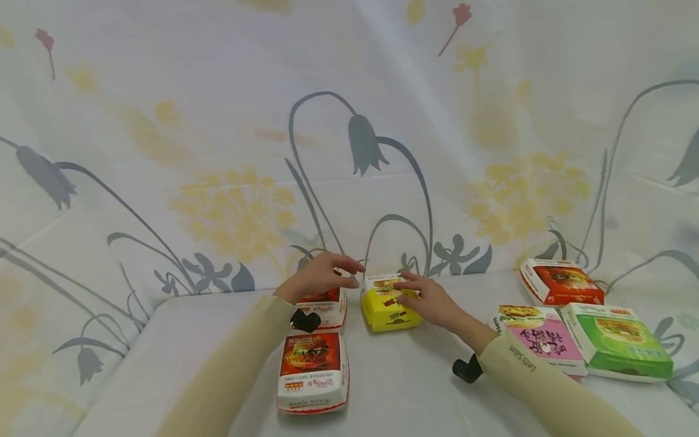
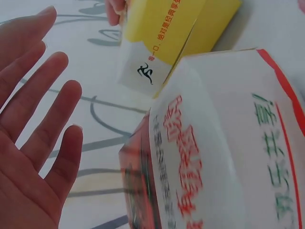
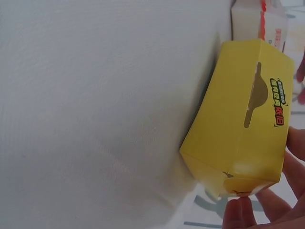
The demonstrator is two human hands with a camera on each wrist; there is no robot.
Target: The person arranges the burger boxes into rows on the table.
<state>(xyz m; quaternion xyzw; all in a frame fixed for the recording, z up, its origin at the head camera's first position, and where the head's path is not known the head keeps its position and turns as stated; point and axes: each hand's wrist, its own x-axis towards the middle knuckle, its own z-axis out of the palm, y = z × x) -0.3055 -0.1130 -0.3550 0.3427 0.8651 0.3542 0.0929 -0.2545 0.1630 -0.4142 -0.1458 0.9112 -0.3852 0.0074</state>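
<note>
A yellow burger box [image 1: 389,317] lies on the white-covered table near the back wall. My right hand [image 1: 435,301] is at its right side and over its top, and fingertips touch its end in the right wrist view. My left hand [image 1: 317,278] is raised over a red-and-white burger box [image 1: 330,314], left of the yellow one. Its fingers [image 2: 56,112] are spread and fairly straight, holding nothing, apart from both boxes in the left wrist view. The left arm partly hides that red-and-white box. A second red-and-white burger box [image 1: 312,379] lies in front of it.
At the right lie a red burger box [image 1: 568,284], a pink one [image 1: 537,337] and a green one [image 1: 619,343], close together. The flower-printed cloth [image 1: 349,200] rises behind the table's back edge.
</note>
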